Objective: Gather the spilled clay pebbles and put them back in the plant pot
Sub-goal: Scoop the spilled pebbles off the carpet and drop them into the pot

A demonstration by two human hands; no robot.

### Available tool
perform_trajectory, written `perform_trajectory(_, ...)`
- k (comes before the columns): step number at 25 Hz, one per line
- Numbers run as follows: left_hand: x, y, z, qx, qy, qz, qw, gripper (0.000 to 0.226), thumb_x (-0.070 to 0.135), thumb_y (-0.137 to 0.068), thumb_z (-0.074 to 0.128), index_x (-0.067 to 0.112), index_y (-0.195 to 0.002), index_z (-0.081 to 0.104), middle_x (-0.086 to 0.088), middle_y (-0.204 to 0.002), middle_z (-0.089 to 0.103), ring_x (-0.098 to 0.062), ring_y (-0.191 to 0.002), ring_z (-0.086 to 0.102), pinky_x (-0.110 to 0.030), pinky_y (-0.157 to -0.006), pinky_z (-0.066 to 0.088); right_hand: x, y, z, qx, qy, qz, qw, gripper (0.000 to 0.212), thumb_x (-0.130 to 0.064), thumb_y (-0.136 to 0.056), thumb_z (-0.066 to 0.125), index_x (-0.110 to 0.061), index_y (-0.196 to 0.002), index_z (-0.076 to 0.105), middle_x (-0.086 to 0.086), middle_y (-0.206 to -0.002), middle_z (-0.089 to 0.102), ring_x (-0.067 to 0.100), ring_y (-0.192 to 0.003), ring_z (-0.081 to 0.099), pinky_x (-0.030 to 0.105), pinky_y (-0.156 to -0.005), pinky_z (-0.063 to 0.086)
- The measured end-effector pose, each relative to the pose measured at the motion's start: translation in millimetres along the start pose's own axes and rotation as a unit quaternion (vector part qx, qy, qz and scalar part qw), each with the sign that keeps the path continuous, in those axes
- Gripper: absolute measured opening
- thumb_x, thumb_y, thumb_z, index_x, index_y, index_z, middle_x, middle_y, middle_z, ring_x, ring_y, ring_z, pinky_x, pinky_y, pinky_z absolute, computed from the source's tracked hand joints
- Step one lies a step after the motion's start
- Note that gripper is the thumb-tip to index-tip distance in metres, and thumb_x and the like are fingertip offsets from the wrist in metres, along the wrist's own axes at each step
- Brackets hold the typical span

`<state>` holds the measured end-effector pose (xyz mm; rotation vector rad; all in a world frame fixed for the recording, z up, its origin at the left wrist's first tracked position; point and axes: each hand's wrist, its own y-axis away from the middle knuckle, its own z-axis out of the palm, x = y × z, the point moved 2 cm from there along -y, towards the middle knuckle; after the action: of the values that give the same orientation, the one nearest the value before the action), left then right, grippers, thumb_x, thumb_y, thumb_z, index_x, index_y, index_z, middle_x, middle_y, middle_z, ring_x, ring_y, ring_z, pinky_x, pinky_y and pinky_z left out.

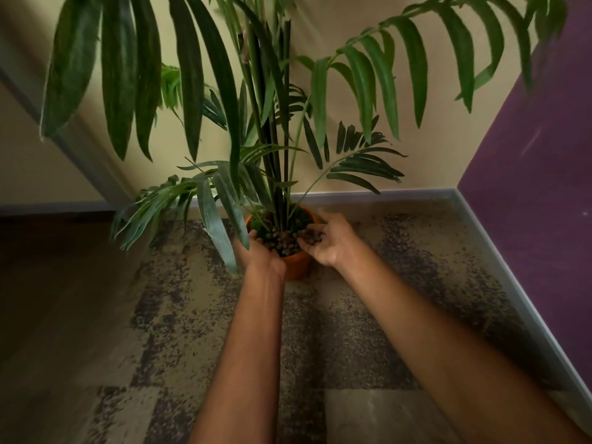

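The small round brown clay pebbles (286, 241) sit heaped in the top of the orange terracotta plant pot (296, 267), filling the front half of its mouth, w/ green stuff behind them at the pot's 12 o'clock. More pebbles lie in the palm of the right hand (326, 243), which is cupped palm-up, fingers spread fairly wide, tilted over the pot rim at its 3 o'clock; pebbles in the palm touch those in the pot. The left hand (261, 254) is at the pot's 9 o'clock, fingers curled over the rim and touching the pebble heap; a drooping leaf hides part of it, so can't tell if it grips anything or how far it's closed. Both bare forearms reach in from 6 o'clock of the view. Out of the pot rise the dark green upright stems (275, 155) of a tall palm-like plant, long glossy fronds (192, 75) spreading across the top of the view, smaller fronds drooping at approx 9 o'clock of the pot. Pot stands on a mottled beige-and-dark-grey carpet (336, 331), near a room corner. Grey skirting board (416, 194) runs behind it at 12 o'clock; cream-yellow wall (352, 20) above, purple wall (544, 187) at 3 o'clock.
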<state>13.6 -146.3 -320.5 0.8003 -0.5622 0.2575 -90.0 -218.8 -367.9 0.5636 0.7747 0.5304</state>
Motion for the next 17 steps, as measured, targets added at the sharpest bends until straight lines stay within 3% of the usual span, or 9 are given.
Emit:
perform_trajectory(4,3.4,-8.0,-2.8,-0.008,-0.005,-0.008,1.000,0.045,0.046,-0.108,0.038,0.012,-0.129,0.058,-0.011,-0.114,0.060,-0.023,-0.092,0.059,-0.034,-0.065,0.044,1.2,5.9,14.3,-0.017,0.028,-0.004,0.999,0.045,-0.033,-0.099,0.058,-0.002,-0.132,0.055,0.017,-0.126,0.057,0.030,-0.108,0.060,0.038,-0.077,0.054)
perform_trajectory(8,2.0,0.1,-4.4,0.004,-0.045,0.015,0.999,0.041,0.037,-0.110,0.034,0.012,-0.098,0.064,-0.005,-0.089,0.062,-0.016,-0.078,0.058,-0.028,-0.059,0.042,-1.1,11.5,27.6,-0.050,0.059,0.008,0.997,0.055,-0.040,-0.099,0.059,0.000,-0.135,0.054,0.019,-0.124,0.059,0.030,-0.103,0.060,0.037,-0.072,0.050)
perform_trajectory(9,1.2,1.3,-5.0,0.012,-0.050,0.024,0.998,0.040,0.036,-0.110,0.034,0.012,-0.098,0.064,-0.004,-0.087,0.063,-0.014,-0.077,0.058,-0.027,-0.058,0.042,-2.4,11.7,29.4,-0.059,0.059,0.016,0.996,0.059,-0.042,-0.098,0.060,0.003,-0.134,0.052,0.021,-0.123,0.059,0.031,-0.101,0.061,0.038,-0.070,0.049)
perform_trajectory(11,-0.7,-5.6,-9.0,0.045,-0.044,0.049,0.997,0.037,0.032,-0.109,0.039,0.009,-0.107,0.068,-0.001,-0.086,0.064,-0.012,-0.075,0.058,-0.025,-0.058,0.044,-6.9,11.2,30.0,-0.067,0.057,0.024,0.996,0.063,-0.044,-0.098,0.059,0.005,-0.137,0.049,0.022,-0.126,0.059,0.033,-0.106,0.061,0.040,-0.078,0.051)
perform_trajectory(13,-4.4,-21.5,-16.0,0.084,-0.027,0.080,0.993,0.034,0.026,-0.104,0.047,0.003,-0.111,0.072,0.001,-0.082,0.062,-0.010,-0.069,0.056,-0.023,-0.056,0.044,-12.2,8.7,24.4,-0.061,0.062,0.013,0.996,0.068,-0.043,-0.099,0.058,0.005,-0.145,0.045,0.024,-0.142,0.052,0.036,-0.128,0.054,0.043,-0.103,0.047)
perform_trajectory(15,-11.3,-32.6,-19.3,0.093,-0.029,0.108,0.989,0.028,0.023,-0.100,0.050,0.006,-0.100,0.072,0.001,-0.073,0.059,-0.011,-0.063,0.052,-0.024,-0.053,0.043,-19.6,6.6,12.3,-0.045,0.060,-0.002,0.997,0.071,-0.040,-0.099,0.059,0.005,-0.150,0.039,0.026,-0.151,0.044,0.038,-0.140,0.045,0.044,-0.115,0.039)
perform_trajectory(17,-22.7,-33.9,-16.1,0.065,-0.086,0.124,0.986,0.025,0.026,-0.099,0.053,0.012,-0.088,0.071,0.001,-0.064,0.056,-0.011,-0.056,0.050,-0.027,-0.052,0.043,-33.3,5.5,-7.8,-0.038,0.045,-0.022,0.998,0.062,-0.035,-0.100,0.059,0.003,-0.147,0.045,0.027,-0.148,0.048,0.039,-0.137,0.050,0.044,-0.116,0.041)
